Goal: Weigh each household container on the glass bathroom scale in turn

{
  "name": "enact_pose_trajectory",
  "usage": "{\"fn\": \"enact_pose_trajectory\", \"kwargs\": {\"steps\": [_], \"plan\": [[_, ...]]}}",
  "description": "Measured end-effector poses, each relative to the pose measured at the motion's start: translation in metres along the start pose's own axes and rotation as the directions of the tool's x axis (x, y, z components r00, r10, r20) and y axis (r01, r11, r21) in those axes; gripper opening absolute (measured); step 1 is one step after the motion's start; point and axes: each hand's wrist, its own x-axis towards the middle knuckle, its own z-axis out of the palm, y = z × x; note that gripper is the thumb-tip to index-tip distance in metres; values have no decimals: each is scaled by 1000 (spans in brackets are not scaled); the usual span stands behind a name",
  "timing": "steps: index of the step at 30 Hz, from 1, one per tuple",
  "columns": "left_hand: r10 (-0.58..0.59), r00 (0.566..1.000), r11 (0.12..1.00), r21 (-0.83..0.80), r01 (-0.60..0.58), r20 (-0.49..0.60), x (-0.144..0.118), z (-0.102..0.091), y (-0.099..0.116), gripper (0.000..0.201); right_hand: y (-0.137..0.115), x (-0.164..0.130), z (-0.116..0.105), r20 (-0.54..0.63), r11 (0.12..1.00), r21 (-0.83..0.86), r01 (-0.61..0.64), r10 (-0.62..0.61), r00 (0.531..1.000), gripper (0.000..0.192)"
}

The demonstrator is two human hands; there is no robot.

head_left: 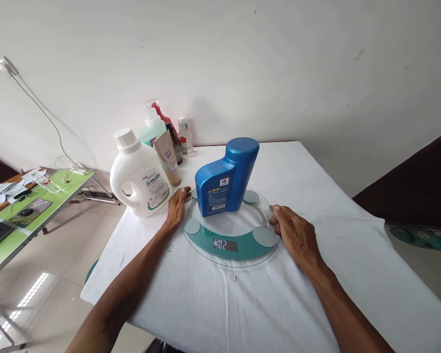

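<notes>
Blue plastic bottle with a wide round cap [226, 184] upright toward twelve o'clock on a round clear-glass scale with green band [250, 246], left hand [176, 207] at its ten o'clock rim, right hand [297, 234] at two, cannot tell if either is clamped, white-clothed surface [279, 304] beneath.

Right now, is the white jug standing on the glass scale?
No, the white jug stands on the white cloth beside the glass scale, which carries the blue bottle.

I see a blue bottle [220, 191], clear scale [220, 226] with green band [248, 249], white jug [134, 171] with white cap [125, 138], white cloth [272, 304], lime-green desk [64, 185].
</notes>
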Motion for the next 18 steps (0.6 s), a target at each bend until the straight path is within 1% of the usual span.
{"fn": "enact_pose_trajectory", "kwargs": {"steps": [10, 18], "plan": [[10, 1000, 1000, 15, -10, -5, 0, 0, 1, 90, 1, 0, -1, 10, 1000, 4, 16, -16, 1000, 62], [21, 1000, 1000, 4, -21, 0, 0, -1, 0, 85, -1, -1, -1, 18, 1000, 1, -11, 11, 1000, 60]]}}
